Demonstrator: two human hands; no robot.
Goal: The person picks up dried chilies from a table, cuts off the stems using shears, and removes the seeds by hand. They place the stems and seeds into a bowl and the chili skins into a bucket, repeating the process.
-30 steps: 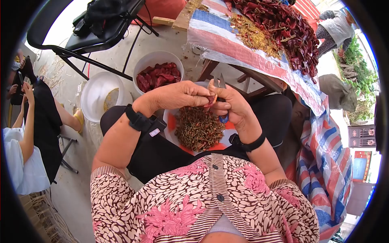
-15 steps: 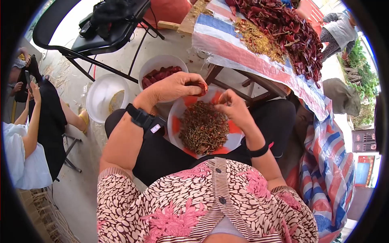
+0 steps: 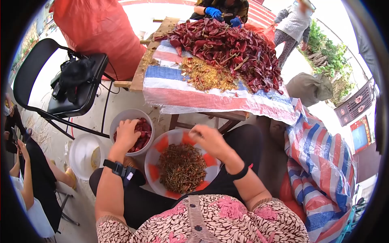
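My left hand [image 3: 127,137] is at the mouth of a white bucket [image 3: 113,124], fingers spread over the dark red dried chili pieces [image 3: 143,133] inside it. Below my right hand [image 3: 210,141] sits a red-and-white bowl [image 3: 151,156] between my legs, holding a heap of thin brown chili stems [image 3: 182,168]. That hand hovers over the bowl's far right rim, fingers bent and smeared by motion; I cannot tell whether anything is between them.
A table with a striped sheet [image 3: 190,97] bears a pile of dried chilies [image 3: 227,44] and loose yellow seeds [image 3: 208,75]. Blue-gloved hands [image 3: 213,13] work behind it. Left are a white tub [image 3: 79,158], a black chair [image 3: 87,99] and a seated person [image 3: 36,206]. A red sack [image 3: 97,36] stands behind.
My left hand has moved left from above the bowl to the bucket and opened; the red chili piece no longer shows in it. My right hand has drawn back from the stems, and the view has tilted up.
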